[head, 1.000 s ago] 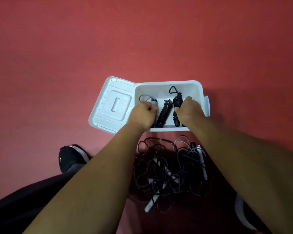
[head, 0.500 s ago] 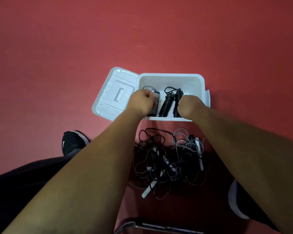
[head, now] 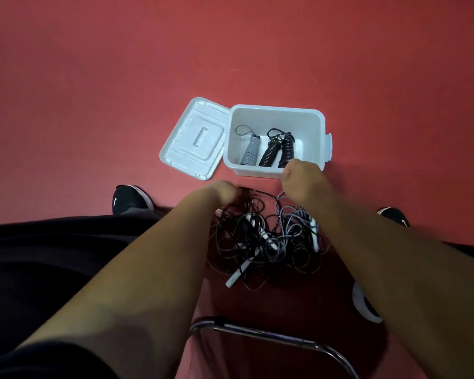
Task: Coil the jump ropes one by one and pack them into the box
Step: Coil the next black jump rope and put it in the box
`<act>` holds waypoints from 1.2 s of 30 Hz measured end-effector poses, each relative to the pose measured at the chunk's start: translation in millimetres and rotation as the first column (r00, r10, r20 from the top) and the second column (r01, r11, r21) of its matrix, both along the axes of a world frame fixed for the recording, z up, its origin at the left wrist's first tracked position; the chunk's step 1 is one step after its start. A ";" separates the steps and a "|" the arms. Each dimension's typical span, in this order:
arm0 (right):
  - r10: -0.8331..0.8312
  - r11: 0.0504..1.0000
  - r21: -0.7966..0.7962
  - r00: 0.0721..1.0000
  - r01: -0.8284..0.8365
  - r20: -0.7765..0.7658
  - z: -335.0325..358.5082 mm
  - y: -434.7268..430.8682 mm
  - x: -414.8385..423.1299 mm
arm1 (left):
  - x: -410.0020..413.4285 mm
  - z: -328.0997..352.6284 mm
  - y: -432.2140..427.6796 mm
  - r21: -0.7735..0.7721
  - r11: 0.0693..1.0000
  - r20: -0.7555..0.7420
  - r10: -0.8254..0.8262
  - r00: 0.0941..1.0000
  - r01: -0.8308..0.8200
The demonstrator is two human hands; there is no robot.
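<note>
The white box [head: 274,111] stands open on the red floor, its lid [head: 195,138] folded out to the left. Inside lie a coiled grey jump rope [head: 250,152] and two coiled black jump ropes [head: 270,155] [head: 288,149]. In front of the box is a tangled pile of ropes [head: 266,239], black and grey, with white handles. My left hand [head: 219,191] is at the pile's far left edge, fingers curled into a bunch of black cord. My right hand [head: 298,181] hovers over the box's near rim above the pile, its fingers curled under and hidden.
My black shoes are on the floor at left [head: 129,201] and right [head: 394,214]. A metal chair frame [head: 285,337] curves across the bottom. My dark trouser leg [head: 52,242] fills the lower left. Bare red floor surrounds the box.
Both hands have pulled back out of the box toward me. The left one dropped to the tangled pile. The coiled ropes stay in the box.
</note>
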State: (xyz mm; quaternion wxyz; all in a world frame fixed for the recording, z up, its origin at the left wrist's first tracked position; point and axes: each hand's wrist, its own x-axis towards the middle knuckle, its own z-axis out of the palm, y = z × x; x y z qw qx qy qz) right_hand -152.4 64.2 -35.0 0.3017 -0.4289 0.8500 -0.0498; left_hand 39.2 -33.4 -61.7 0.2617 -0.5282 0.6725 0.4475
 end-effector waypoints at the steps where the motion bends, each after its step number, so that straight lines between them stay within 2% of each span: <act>1: 0.013 1.000 0.024 1.000 -0.013 -0.003 1.6 4.9 5.0 | -1.3 3.5 6.1 -0.010 0.998 0.015 -0.065 0.998 0.065; 3: 0.043 0.997 0.058 0.999 -0.043 0.005 3.6 10.3 11.8 | -4.8 9.4 13.3 -0.048 0.997 0.005 -0.054 0.999 0.054; 5: 0.051 0.995 0.081 0.998 -0.053 0.025 8.8 11.3 14.4 | -10.2 18.2 15.7 -0.113 0.989 -0.060 0.089 0.994 -0.095; 7: 0.019 0.997 0.072 0.996 -0.025 0.086 20.6 8.4 14.6 | -17.3 30.5 14.4 -0.146 0.964 -0.192 0.191 0.963 -0.220; 10: -0.109 0.994 0.016 0.963 0.109 0.247 49.5 0.2 10.7 | -28.3 59.3 5.3 -0.087 0.934 -0.322 0.303 0.897 -0.346; 13: -0.162 0.984 -0.014 0.923 0.178 0.348 83.3 -6.2 5.9 | -34.5 108.1 -0.3 -0.014 0.920 -0.435 0.347 0.831 -0.392; 15: -0.152 0.984 -0.028 0.915 0.175 0.375 103.1 -7.8 5.6 | -35.2 143.0 -0.2 -0.013 0.926 -0.499 0.321 0.805 -0.377; 19: -0.033 0.996 -0.061 0.911 0.063 0.411 148.0 -2.3 6.6 | -34.9 219.0 7.2 -0.016 0.937 -0.615 0.265 0.743 -0.348; 24: 0.128 0.972 -0.233 0.886 -0.024 0.445 217.8 17.5 14.8 | -39.7 324.4 30.7 0.020 0.939 -0.773 0.232 0.590 -0.342; 28: 0.084 0.911 -0.380 0.831 0.159 0.550 260.1 29.4 23.0 | -43.8 398.2 45.8 -0.058 0.949 -0.842 0.121 0.526 -0.311; 31: 0.050 0.843 -0.464 0.819 0.272 0.571 291.4 39.2 27.6 | -44.0 443.6 50.8 -0.101 0.938 -0.883 0.069 0.464 -0.332; 36: 0.022 0.762 -0.518 0.785 0.388 0.619 339.7 53.6 34.3 | -40.5 498.3 51.7 -0.111 0.902 -0.945 0.033 0.325 -0.417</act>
